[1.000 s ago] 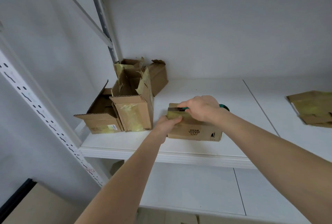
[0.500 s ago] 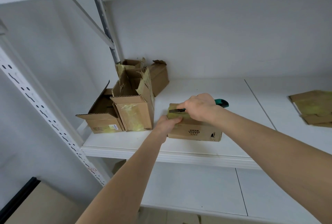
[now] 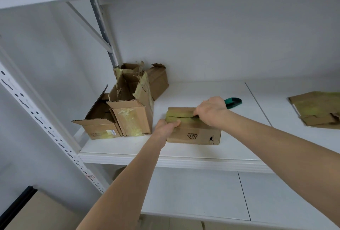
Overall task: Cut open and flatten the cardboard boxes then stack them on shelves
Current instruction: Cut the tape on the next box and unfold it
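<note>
A small closed cardboard box with yellowish tape on top lies on the white shelf. My left hand grips its near left corner. My right hand holds a green-handled utility knife over the box top, blade down in the taped seam. A dark slit runs along the tape from the left edge to my right hand. Flattened cardboard lies on the shelf at the far right.
Several opened, torn boxes stand at the shelf's left, near the perforated white upright. Another shelf board sits below. A brown surface with a black edge is at bottom left. The shelf above hangs close overhead.
My right hand has drawn the knife to the right along the taped seam, leaving a slit behind it. My left hand has stayed on the box corner.
</note>
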A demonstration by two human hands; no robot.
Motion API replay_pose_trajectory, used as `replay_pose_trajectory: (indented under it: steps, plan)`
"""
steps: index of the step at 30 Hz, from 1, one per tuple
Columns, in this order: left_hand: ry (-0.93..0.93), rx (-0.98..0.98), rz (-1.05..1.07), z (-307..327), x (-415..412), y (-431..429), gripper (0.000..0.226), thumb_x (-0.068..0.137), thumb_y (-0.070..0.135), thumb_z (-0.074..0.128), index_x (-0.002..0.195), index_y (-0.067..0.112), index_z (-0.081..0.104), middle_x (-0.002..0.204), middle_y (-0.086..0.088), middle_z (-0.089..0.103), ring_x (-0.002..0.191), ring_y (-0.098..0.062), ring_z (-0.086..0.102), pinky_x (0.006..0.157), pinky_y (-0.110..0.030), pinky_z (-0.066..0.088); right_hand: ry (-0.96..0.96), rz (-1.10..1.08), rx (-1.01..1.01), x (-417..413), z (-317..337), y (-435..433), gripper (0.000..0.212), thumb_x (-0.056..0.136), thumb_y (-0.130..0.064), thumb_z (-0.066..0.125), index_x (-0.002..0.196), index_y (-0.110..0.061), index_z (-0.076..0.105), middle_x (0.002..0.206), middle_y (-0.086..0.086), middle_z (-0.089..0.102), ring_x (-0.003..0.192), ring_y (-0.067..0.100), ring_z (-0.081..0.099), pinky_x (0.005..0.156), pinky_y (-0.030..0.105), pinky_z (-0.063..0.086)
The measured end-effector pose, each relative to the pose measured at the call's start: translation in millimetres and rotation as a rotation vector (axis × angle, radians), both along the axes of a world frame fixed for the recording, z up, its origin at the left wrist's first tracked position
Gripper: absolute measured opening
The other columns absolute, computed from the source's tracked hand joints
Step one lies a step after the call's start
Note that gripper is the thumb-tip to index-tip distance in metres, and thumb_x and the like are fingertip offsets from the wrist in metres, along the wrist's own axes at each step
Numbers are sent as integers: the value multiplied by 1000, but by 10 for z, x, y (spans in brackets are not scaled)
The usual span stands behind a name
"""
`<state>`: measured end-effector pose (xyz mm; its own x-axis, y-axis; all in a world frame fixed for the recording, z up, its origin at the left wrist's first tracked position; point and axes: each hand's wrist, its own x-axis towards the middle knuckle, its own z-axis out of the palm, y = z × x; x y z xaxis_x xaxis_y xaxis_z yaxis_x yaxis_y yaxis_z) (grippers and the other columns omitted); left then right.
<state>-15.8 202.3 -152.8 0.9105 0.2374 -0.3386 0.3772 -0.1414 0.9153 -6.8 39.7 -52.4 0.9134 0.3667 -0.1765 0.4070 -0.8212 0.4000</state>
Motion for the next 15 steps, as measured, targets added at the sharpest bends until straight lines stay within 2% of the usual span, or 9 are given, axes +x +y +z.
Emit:
replay_pose_trajectory:
  steps: [5,8,11,15]
  plan:
    - [-13,0,18,7,6,-11,40,85,29,73,117,7,61,110,-10,69,103,-27,65,96,-44,52,-2,-8,39,-44,-32,-250,58,95,0,38,129,-45,50,83,-4,52,81,21,55,62,28,37]
    - [-29,-6,37,36,3,-45,37,87,24,72,118,6,61,111,-11,68,103,-27,64,95,-44,52,-2,-61,47,-44,11,-404,62,92,3,38,130,-45,49,81,-5,50,71,17,51,56,26,33]
    - [-41,14,69,73,-8,-93,34,89,20,69,118,8,57,112,-10,65,105,-28,62,95,-45,52,-6,-120,84,-66,-4,-615,68,90,5,36,131,-48,47,78,-6,48,76,18,52,54,25,31]
    - [-55,79,109,99,-4,-131,33,89,21,68,117,13,52,116,-10,62,106,-28,61,96,-47,51,-24,-200,193,-68,-43,-909,57,93,0,38,120,-47,54,82,-7,52,78,19,54,55,25,32]
